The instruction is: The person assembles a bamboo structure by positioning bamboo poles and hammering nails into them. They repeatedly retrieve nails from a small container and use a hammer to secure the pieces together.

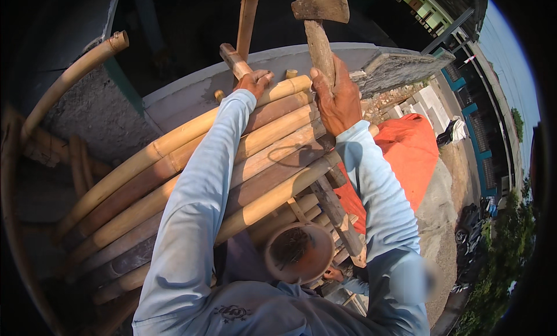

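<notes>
My right hand [337, 104] is closed around the wooden handle of a hatchet [321, 37]. Its rusty head points up, above the far end of a row of bamboo poles [278, 124]. My left hand [254, 83] rests at the row's far edge, on the outermost yellow pole. Its fingers are curled by a short brown bamboo piece [234, 58], which runs under the palm and seems to be gripped; part of the grip is hidden. Beyond it rises an upright bamboo pole [248, 20]. The hatchet's shadow falls across the poles.
A pale wall ledge [191, 86] runs behind the poles. At left, a curved bamboo pole [72, 78] sticks up. Below are a wooden crosspiece [339, 220], a round reddish-brown bowl-like thing [319, 249], and another person's light blue sleeve [357, 286]. Orange sheeting [409, 156] lies right.
</notes>
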Tool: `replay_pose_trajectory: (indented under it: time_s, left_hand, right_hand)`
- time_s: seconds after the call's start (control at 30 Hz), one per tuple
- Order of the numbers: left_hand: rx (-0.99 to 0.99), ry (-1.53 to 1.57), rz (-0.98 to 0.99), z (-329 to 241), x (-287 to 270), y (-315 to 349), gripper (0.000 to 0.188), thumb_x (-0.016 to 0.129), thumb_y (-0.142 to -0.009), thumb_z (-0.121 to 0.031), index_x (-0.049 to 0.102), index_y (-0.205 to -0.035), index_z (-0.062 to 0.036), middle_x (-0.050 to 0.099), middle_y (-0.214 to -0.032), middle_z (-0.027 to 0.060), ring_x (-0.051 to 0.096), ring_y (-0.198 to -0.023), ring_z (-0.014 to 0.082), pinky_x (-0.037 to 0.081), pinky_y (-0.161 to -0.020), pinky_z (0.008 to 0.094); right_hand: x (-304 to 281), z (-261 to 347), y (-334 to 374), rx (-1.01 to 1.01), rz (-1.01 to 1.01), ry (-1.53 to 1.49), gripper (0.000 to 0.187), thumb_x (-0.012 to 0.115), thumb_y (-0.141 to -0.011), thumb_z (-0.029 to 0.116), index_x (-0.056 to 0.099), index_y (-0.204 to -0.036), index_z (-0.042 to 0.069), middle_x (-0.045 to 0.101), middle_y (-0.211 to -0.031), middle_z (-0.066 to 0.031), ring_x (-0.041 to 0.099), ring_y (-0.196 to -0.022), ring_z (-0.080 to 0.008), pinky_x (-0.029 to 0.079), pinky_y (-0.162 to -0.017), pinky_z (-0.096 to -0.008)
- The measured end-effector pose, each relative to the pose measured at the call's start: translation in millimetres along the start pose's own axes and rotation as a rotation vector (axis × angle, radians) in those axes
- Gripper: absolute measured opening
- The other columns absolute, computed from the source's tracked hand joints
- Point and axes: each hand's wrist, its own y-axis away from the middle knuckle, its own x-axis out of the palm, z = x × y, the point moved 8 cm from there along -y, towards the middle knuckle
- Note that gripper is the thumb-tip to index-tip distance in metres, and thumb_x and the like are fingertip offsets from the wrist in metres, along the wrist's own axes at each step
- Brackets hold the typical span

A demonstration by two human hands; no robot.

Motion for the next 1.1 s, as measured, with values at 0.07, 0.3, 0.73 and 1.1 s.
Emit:
replay_pose_trajectory:
  time_s: [0.07, 0.3, 0.73, 1.1]
  left_hand:
    - [-0.011, -0.067, 0.019, -0.5, -3.4, 3.5, 0.037, 0.062, -0.100, -0.030, 0.069, -0.123, -0.0013, 0.074, -0.108, 0.0124, 0.070, -0.103, 0.0200, 0.052, -0.094, 0.0321]
    - [-0.164, -0.240, 0.081, -34.3, 9.8, 19.0, 0.041, 0.063, -0.098, -0.039, 0.071, -0.124, -0.0077, 0.075, -0.112, 0.0106, 0.068, -0.109, 0.0239, 0.046, -0.102, 0.0338]
    - [-0.130, -0.299, 0.083, -42.6, 12.1, 19.3, 0.035, 0.062, -0.098, -0.036, 0.073, -0.123, -0.0130, 0.075, -0.112, 0.0092, 0.068, -0.110, 0.0246, 0.047, -0.101, 0.0345]
    - [-0.130, -0.347, 0.057, -37.3, 7.7, 25.1, 0.038, 0.063, -0.096, -0.039, 0.073, -0.123, -0.0142, 0.073, -0.120, 0.0121, 0.066, -0.116, 0.0283, 0.045, -0.106, 0.0354]
  right_hand:
    - [5.6, -4.2, -11.8, -0.014, -0.048, -0.025, 0.045, 0.060, -0.100, 0.023, 0.046, -0.135, -0.001, 0.066, -0.107, -0.0335, 0.065, -0.099, -0.0512, 0.053, -0.081, -0.0506]
    - [65.2, -99.1, 1.2, 0.144, 0.395, 0.554, 0.038, 0.056, -0.103, 0.028, 0.054, -0.129, 0.000, 0.069, -0.096, -0.0280, 0.069, -0.087, -0.0455, 0.054, -0.075, -0.0462]
    - [62.3, -102.2, 13.8, 0.209, 0.329, 0.526, 0.036, 0.060, -0.098, 0.024, 0.054, -0.121, -0.003, 0.066, -0.094, -0.0376, 0.066, -0.090, -0.0530, 0.051, -0.079, -0.0556]
    - [66.1, -95.9, 7.9, 0.155, 0.408, 0.640, 0.039, 0.059, -0.100, 0.029, 0.055, -0.123, -0.003, 0.069, -0.092, -0.0328, 0.067, -0.087, -0.0509, 0.053, -0.077, -0.0523]
